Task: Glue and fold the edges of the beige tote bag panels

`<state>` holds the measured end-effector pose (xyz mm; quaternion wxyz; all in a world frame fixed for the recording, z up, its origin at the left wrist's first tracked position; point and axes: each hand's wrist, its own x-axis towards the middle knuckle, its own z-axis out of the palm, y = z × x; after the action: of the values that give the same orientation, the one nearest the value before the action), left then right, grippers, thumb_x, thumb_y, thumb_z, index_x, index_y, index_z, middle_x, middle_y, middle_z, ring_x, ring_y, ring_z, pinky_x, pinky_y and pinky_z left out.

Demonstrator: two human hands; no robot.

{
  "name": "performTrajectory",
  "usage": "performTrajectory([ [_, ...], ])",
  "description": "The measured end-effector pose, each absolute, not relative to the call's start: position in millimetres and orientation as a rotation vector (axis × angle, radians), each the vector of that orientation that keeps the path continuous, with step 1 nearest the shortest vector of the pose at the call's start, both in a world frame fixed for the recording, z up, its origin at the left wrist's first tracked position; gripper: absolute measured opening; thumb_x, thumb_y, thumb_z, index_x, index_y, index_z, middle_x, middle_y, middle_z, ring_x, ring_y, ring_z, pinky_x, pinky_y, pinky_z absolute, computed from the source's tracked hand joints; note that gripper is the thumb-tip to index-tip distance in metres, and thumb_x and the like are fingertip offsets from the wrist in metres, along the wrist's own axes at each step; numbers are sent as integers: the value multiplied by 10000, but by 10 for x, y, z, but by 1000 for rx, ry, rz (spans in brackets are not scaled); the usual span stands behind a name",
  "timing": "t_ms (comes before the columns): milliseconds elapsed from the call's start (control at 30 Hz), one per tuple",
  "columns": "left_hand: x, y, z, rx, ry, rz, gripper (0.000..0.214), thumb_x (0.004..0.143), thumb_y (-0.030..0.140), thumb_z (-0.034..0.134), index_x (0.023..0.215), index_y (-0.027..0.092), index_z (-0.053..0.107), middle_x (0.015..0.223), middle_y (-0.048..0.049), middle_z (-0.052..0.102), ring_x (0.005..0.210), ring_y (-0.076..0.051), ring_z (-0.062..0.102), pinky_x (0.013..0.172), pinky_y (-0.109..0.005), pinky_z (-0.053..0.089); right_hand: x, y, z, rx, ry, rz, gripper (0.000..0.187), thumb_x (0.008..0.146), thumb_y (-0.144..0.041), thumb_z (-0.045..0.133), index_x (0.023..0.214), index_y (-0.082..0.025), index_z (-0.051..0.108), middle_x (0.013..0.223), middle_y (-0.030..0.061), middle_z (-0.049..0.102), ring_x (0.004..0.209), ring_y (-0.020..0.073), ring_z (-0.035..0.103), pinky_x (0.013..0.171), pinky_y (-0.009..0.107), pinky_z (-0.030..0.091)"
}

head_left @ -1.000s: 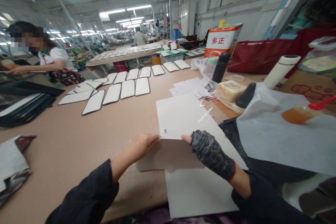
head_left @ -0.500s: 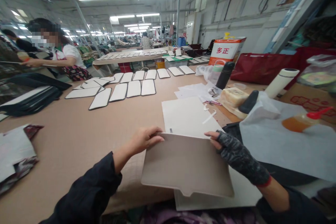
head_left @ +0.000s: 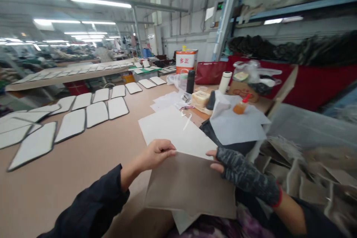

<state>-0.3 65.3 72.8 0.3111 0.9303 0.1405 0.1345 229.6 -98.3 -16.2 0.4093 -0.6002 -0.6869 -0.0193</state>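
Note:
My left hand (head_left: 156, 153) pinches the top left corner of a beige flat panel (head_left: 189, 186), fingers curled over its edge. My right hand (head_left: 237, 173), in a dark fingerless glove, grips the panel's top right corner. The panel is lifted off the table and tilted toward me, over the table's near edge. Beyond it a white sheet (head_left: 173, 130) lies flat on the tan table (head_left: 83, 163).
Rows of white black-edged panels (head_left: 72, 119) lie at the left. Behind the sheet stand a black bottle (head_left: 190, 81), a white flask (head_left: 224, 81), an orange squeeze bottle (head_left: 240, 106), a sponge block (head_left: 200, 98) and a red-white can (head_left: 185, 60). Scrap pieces (head_left: 306, 171) pile at right.
The panel went from flat on the table to lifted and tilted toward me, held by both hands. The view swung right, so the person at the left is out of sight.

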Motion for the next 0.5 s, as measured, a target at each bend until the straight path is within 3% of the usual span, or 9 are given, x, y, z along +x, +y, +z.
performTrajectory([
  [133, 485, 529, 672, 2298, 244, 189, 296, 797, 395, 520, 682, 140, 617, 631, 2, 567, 619, -111, 506, 596, -206, 390, 2028, -1018, -107, -1587, -1656, -275, 327, 837, -418, 496, 994, -156, 613, 888, 92, 680, 836, 219, 630, 753, 360, 515],
  [300, 870, 353, 562, 2088, 371, 99, 347, 779, 451, 512, 690, 127, 601, 615, 8, 551, 570, -104, 476, 520, -205, 371, 2047, -1060, -51, -1735, -1506, -364, 375, 863, -466, 415, 725, -164, 589, 626, 54, 609, 585, 184, 580, 567, 305, 473],
  [400, 926, 244, 577, 2034, 403, 188, 367, 742, 454, 570, 938, 146, 606, 788, -18, 618, 703, -141, 550, 607, -230, 435, 2138, -1192, -51, -1704, -1434, -241, 361, 888, -408, 377, 634, -195, 520, 563, 12, 550, 523, 138, 519, 534, 263, 430],
  [500, 836, 138, 642, 1877, 410, 106, 560, 697, 451, 631, 1169, 180, 497, 944, -48, 637, 817, -189, 594, 665, -271, 477, 2220, -1316, -116, -1652, -1274, -31, 314, 883, -391, 396, 670, -197, 522, 617, 11, 567, 576, 135, 527, 583, 263, 438],
])
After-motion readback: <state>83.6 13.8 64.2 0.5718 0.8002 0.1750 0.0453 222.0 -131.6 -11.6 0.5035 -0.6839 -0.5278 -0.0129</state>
